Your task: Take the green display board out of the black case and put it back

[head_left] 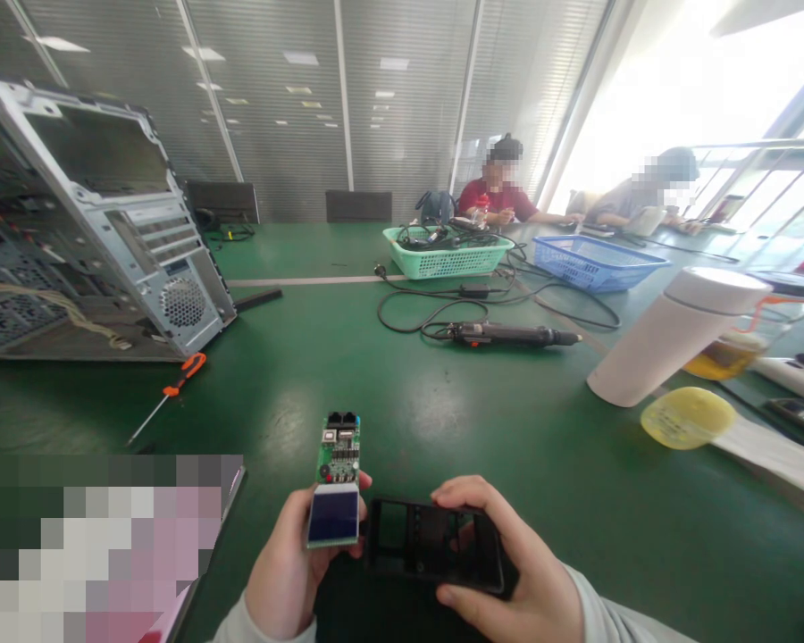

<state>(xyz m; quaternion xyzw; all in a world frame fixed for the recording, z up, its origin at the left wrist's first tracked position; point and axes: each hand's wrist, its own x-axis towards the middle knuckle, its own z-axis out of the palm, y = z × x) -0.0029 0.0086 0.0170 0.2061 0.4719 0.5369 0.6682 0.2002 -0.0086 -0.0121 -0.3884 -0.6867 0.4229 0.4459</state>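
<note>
My left hand (288,563) grips a small green circuit board (339,454) by its lower end. A blue-faced LCD screen (333,516) sits on the board's near end, and black connector ports stand at its far end. My right hand (509,558) holds a black rectangular plastic frame (435,545) with open windows. The frame lies just beside the screen, and the two look very close or touching. My right fingers wrap over the frame's right side.
An open computer case (87,232) lies at left on the green table (402,402). An orange-handled screwdriver (174,384), a corded electric screwdriver (509,335), a cable-filled green basket (446,253), a blue basket (596,262) and a white bottle (676,335) surround me. Two people sit beyond.
</note>
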